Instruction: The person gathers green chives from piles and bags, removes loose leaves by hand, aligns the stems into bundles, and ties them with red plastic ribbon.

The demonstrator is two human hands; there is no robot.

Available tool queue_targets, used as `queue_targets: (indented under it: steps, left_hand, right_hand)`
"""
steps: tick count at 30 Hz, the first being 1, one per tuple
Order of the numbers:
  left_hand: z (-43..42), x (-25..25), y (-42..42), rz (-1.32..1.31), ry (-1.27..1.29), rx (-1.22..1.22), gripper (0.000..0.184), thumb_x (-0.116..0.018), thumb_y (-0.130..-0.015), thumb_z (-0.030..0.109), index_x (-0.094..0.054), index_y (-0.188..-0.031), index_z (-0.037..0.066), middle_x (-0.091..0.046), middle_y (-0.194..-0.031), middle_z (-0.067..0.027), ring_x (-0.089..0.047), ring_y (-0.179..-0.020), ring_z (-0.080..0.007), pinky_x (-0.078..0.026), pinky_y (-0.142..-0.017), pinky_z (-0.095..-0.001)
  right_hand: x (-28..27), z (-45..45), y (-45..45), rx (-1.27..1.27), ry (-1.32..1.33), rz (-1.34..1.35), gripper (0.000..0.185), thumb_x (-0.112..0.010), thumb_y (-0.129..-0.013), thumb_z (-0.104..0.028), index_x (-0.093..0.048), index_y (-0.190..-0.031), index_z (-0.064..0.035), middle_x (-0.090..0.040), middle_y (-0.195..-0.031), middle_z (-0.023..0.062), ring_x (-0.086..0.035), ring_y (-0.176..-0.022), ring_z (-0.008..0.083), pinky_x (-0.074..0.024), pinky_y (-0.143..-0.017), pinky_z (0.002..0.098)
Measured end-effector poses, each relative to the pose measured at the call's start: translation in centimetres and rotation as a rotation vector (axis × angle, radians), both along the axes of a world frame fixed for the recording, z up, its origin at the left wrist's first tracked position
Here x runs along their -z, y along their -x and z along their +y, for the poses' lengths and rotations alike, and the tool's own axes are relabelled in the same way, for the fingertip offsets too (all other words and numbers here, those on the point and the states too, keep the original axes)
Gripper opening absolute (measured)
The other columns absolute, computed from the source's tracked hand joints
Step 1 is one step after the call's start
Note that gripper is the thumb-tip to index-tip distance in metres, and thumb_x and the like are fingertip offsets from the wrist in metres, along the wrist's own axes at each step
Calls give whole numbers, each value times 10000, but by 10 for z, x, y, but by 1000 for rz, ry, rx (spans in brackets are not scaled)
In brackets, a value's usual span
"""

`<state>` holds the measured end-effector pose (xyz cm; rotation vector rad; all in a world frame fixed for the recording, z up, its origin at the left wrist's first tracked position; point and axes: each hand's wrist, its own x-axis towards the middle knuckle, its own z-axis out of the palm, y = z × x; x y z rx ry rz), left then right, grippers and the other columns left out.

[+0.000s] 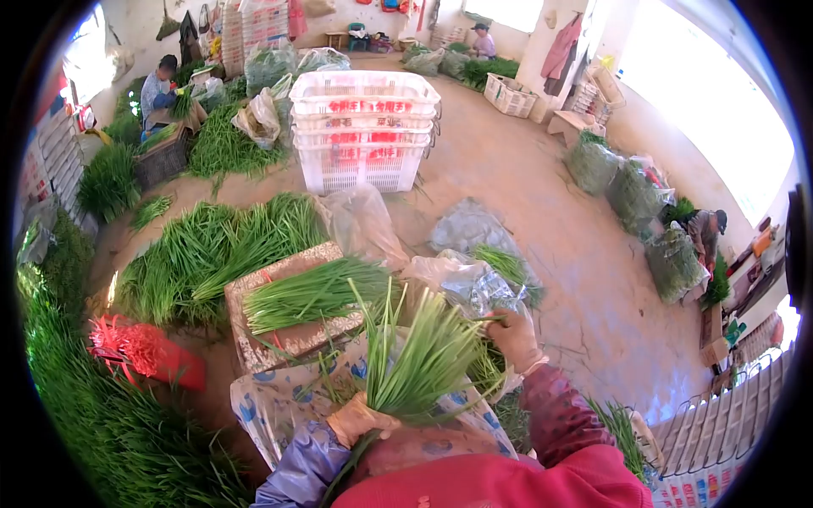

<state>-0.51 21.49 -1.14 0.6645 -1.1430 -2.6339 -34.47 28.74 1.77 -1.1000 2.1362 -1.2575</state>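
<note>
A loose bunch of green chives [419,360] fans out over my lap. My left hand [362,419], in a pale glove, is closed round its lower end. To the right of the bunch, my right hand [515,340], gloved too, has its fingers pinched at the outer leaves, apparently on thin chive leaves. A patterned plastic sheet [271,402] covers my lap. Just ahead, a sorted bundle of chives [296,298] lies on a worn board [246,339]. Clear plastic bags [474,284] lie beyond my right hand.
A large chive heap [212,245] covers the floor ahead left. Red ties [131,343] sit on a red block [182,366] at left. Stacked white crates [364,135] stand in front; more crates [720,440] are at lower right. Other people [159,89] sit among greens farther off.
</note>
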Motion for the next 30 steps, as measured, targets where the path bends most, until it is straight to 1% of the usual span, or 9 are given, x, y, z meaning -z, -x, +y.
queue_targets:
  steps: [6, 10, 11, 17, 21, 24, 27, 29, 30]
  left_hand:
    - [-9, -43, -4, -111, -7, -146, 266, -698, -710, -47, -613, -960, -21, -571, -596, -75, -532, -498, -140, -405, -447, -279]
    - [-18, -16, -10, 17, 243, -142, 172, -685, -748, 29, -611, -896, -16, -568, -638, -71, -508, -517, -132, -389, -468, -269]
    - [-16, -15, -7, 85, 52, -230, 154, -680, -751, 38, -614, -880, -15, -569, -639, -70, -509, -526, -131, -389, -477, -267]
    - [-18, -42, -1, -69, 48, -261, 120, -675, -753, -10, -586, -828, -39, -538, -608, -72, -485, -501, -139, -370, -458, -270]
    - [-14, -45, 2, -72, 130, -170, 248, -672, -717, -87, -624, -954, -30, -604, -663, -93, -538, -501, -152, -405, -458, -267]
    - [-11, -9, 3, -128, 89, 25, 344, -714, -734, -52, -619, -1062, -8, -644, -751, -97, -580, -549, -171, -463, -493, -282]
    - [-6, -5, 5, -145, 132, 144, 311, -696, -746, -58, -622, -1043, -2, -636, -763, -78, -561, -548, -153, -458, -503, -274]
    - [-1, 5, 3, -75, 180, 287, 292, -681, -760, -58, -622, -1039, 1, -617, -750, -48, -542, -558, -132, -454, -518, -267]
    - [1, -3, 2, -102, 175, 306, 293, -678, -774, -44, -619, -1057, 9, -602, -754, -29, -533, -574, -116, -450, -529, -262]
  right_hand:
    - [-28, 30, 32, -301, -394, 358, 216, -638, -789, -224, -662, -929, -61, -657, -826, 171, -637, -785, 334, -496, -730, 388]
    - [-35, 36, 11, -296, -593, 225, 255, -621, -798, -156, -655, -1037, -75, -668, -826, 140, -642, -749, 233, -496, -705, 340]
    - [-35, 35, 8, -283, -579, 172, 255, -625, -794, -142, -653, -1037, -69, -669, -822, 133, -640, -747, 213, -496, -700, 331]
    - [-44, 9, -4, -206, -105, 299, 271, -656, -801, -136, -644, -1059, -54, -682, -847, 104, -651, -782, 202, -504, -740, 327]
    - [-113, -20, -49, -321, 245, 264, 259, -692, -789, -98, -670, -1045, -68, -645, -1121, 140, -653, -954, 238, -508, -818, 337]
    - [-155, -42, -69, -518, 386, 704, 411, -692, -794, -172, -605, -1181, -62, -604, -1200, 167, -632, -1023, 289, -492, -879, 353]
    - [-162, -59, -97, -476, 232, 1099, 637, -676, -795, -243, -433, -1362, -84, -626, -1088, 203, -630, -976, 365, -517, -792, 405]
    - [-169, -63, -105, -660, -452, 720, 766, -662, -774, -305, -331, -1402, -15, -596, -1150, 232, -594, -1039, 390, -472, -878, 446]
    - [-143, -65, -95, -684, -337, 639, 635, -634, -789, -266, -426, -1350, -54, -625, -1051, 229, -610, -953, 411, -478, -822, 466]
